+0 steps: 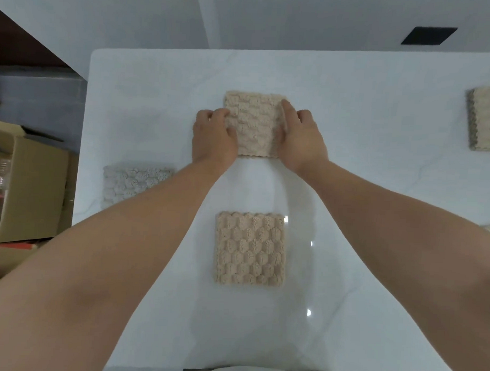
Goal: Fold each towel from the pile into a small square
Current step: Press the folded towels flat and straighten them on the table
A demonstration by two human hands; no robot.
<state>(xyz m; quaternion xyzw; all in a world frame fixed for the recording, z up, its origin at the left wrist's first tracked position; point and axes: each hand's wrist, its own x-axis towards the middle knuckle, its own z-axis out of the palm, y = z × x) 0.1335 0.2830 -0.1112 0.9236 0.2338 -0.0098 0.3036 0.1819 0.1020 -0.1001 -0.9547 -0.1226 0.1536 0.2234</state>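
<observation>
Towel (254, 124), fluffy bubbly beige square, pinched at opposite sides by left grip (213, 135) and right grip (301, 138).

Both hands grip a folded towel at the far centre of the white table (377, 190).
The left hand (212, 137) and right hand (301, 137) hold opposite side edges of the far beige towel (253, 123), which lies flat as a square. A near beige towel (250, 248), folded square, lies closer to the person, apart from it. A grey towel (135, 183) lies folded at the left edge. A towel stack (486, 118) sits at the right edge. A cardboard box (30, 189) stands left of the table.
</observation>
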